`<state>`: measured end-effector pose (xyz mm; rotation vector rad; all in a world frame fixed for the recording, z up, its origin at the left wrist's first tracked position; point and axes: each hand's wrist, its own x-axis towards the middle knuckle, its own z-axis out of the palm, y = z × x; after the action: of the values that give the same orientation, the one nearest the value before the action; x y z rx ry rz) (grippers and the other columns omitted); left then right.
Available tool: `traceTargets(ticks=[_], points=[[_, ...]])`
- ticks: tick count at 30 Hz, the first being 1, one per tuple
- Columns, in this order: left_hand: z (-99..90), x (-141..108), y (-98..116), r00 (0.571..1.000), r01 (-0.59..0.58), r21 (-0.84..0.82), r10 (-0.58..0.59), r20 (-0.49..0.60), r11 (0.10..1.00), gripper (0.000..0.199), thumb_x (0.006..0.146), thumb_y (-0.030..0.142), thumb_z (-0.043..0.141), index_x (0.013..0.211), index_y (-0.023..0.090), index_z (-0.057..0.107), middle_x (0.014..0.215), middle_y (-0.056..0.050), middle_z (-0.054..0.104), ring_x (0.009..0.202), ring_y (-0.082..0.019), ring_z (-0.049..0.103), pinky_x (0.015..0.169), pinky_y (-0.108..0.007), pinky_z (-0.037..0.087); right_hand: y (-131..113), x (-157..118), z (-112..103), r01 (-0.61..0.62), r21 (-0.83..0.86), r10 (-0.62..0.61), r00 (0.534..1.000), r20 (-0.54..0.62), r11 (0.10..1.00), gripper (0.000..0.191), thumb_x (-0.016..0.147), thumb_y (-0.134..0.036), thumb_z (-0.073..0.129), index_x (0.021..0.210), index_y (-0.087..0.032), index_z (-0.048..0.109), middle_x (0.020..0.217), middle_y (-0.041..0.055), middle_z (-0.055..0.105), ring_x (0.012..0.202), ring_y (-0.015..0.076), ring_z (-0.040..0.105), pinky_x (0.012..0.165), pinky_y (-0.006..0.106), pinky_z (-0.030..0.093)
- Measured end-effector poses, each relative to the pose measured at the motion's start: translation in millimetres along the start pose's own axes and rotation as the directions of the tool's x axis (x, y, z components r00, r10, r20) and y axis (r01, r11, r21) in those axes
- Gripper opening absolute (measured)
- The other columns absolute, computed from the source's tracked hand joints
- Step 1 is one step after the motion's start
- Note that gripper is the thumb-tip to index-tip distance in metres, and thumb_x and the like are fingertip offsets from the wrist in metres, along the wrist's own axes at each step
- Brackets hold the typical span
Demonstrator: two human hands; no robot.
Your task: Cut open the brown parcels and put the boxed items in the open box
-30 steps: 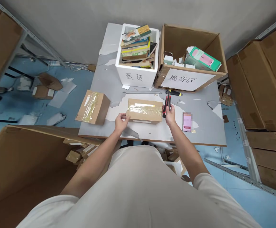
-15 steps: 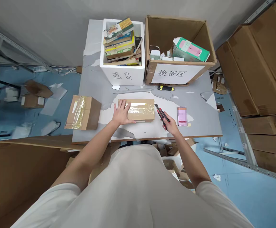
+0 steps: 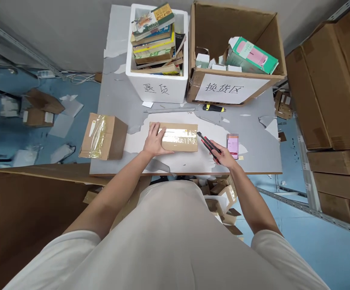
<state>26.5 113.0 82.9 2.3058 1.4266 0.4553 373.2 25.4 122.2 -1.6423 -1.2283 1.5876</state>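
Observation:
A long cardboard box (image 3: 179,137), sealed with shiny clear tape, lies flat on the table in front of me. My left hand (image 3: 155,141) grips its left end, fingers over the top and thumb along the near side. In my right hand (image 3: 221,154) is a black and red utility knife (image 3: 207,144). Its tip points up and left, close to the box's right end; whether the two touch is hard to tell. A phone (image 3: 232,146) with a pink screen lies just right of that hand.
A second taped box (image 3: 104,137) stands at the table's left. Behind are a white foam bin (image 3: 158,86) of books and an open carton (image 3: 190,86) holding small boxes. A yellow and black cutter (image 3: 213,108) lies before the carton. Stacked cartons (image 3: 332,167) line the right.
My right hand has moved slightly right with the knife. My left hand's fingers have drawn in around the box's left end. The whole view has shifted a little.

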Motion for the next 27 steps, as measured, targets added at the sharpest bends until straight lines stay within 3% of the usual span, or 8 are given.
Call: traceTargets(ticks=[11, 18, 23, 27], points=[[0.2, -1, -1, 1.0, 0.027, -0.057, -0.026, 0.015, 0.998, 0.121, 0.04, 0.076, 0.075, 0.139, 0.017, 0.04, 0.154, -0.021, 0.021, 0.142, -0.044, 0.011, 0.113, -0.057, 0.019, 10, -17, -17, -0.072, -0.027, 0.075, 0.989, 0.125, 0.997, 0.065, 0.084, -0.045, 0.061, 0.143, -0.029, 0.042, 0.077, -0.001, 0.061, 0.041, 0.0041, 0.042, 0.035, 0.018, 0.036], [-0.4, -3, -1, 0.999, 0.027, -0.04, -0.026, 0.029, 0.999, 0.123, 0.041, 0.078, 0.074, 0.141, 0.016, 0.038, 0.154, -0.021, 0.019, 0.143, -0.043, 0.011, 0.113, -0.056, 0.02, 16, -38, -7, -0.134, -0.017, 0.135, 0.977, 0.163, 0.991, 0.065, 0.083, -0.046, 0.061, 0.143, -0.029, 0.042, 0.078, 0.0004, 0.063, 0.042, 0.0054, 0.045, 0.033, 0.018, 0.036], [-0.4, -2, -1, 1.0, 0.011, -0.04, -0.011, 0.023, 0.999, 0.123, 0.04, 0.077, 0.075, 0.141, 0.016, 0.039, 0.154, -0.022, 0.021, 0.143, -0.044, 0.012, 0.113, -0.056, 0.021, 24, -50, -10, -0.139, 0.006, 0.137, 0.985, 0.105, 0.99, 0.067, 0.081, -0.048, 0.062, 0.142, -0.027, 0.044, 0.078, 0.001, 0.065, 0.04, 0.006, 0.045, 0.034, 0.02, 0.038], [-3.0, 0, -4, 1.0, -0.011, -0.102, 0.013, 0.016, 0.995, 0.123, 0.04, 0.076, 0.075, 0.14, 0.015, 0.039, 0.153, -0.023, 0.022, 0.143, -0.044, 0.013, 0.114, -0.057, 0.019, 29, -49, -18, -0.056, 0.112, 0.067, 0.993, -0.096, 0.992, 0.071, 0.078, -0.051, 0.064, 0.14, -0.025, 0.041, 0.087, 0.0036, 0.068, 0.044, 0.0092, 0.052, 0.036, 0.023, 0.041]])
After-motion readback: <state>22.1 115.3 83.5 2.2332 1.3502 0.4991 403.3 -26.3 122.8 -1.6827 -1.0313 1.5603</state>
